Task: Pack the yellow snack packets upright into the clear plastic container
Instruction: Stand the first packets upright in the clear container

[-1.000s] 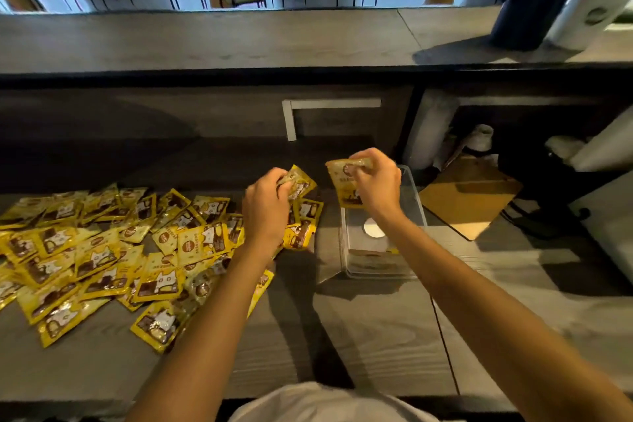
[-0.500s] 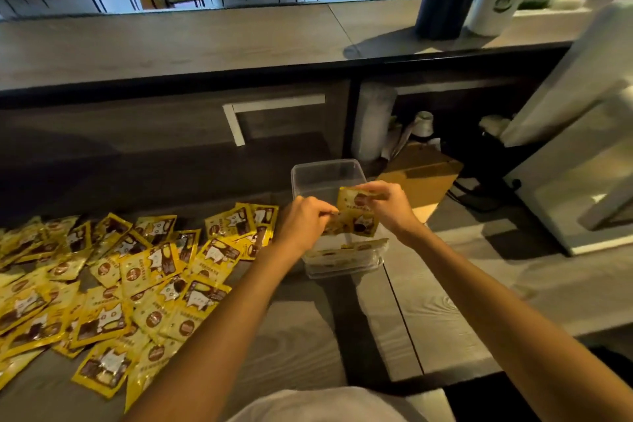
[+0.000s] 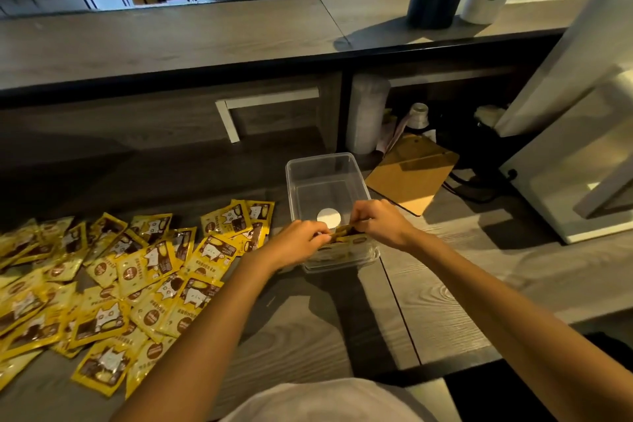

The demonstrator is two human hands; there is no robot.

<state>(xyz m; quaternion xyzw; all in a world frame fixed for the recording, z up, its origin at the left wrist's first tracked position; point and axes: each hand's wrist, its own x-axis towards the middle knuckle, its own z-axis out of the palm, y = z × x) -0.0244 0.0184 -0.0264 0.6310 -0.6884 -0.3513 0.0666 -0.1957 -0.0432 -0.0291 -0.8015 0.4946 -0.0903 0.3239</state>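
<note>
The fingers (image 3: 317,234) of the left hand (image 3: 298,243) are curled in and pinch one end of the held packets (image 3: 344,232). The fingers of the right hand (image 3: 380,223) are bent the same way and pinch the other end. Neither hand is slack; each is closed on the top edge of that little bundle. How many packets are in it I cannot tell, since the hands cover most of it.

The two-sided pinch makes sense to me. These thin pouches would flop over if held by one corner, so gripping both ends keeps them on edge and square as they go in. The bundle sits at the near end of the clear container (image 3: 322,161), low inside it, and more yellow shows through the near wall below the hands. I judge the person is starting the row against that wall so it can prop the packets up.

The rest of the container looks empty, with only a white round sticker (image 3: 329,218) on its floor, so the packing seems barely begun. To the left, the loose packets (image 3: 137,271) lie flat and overlapping across the surface (image 3: 325,325), close to the left hand for the next pick. A brown clipboard (image 3: 411,175) lies just beyond the container on the right.
</note>
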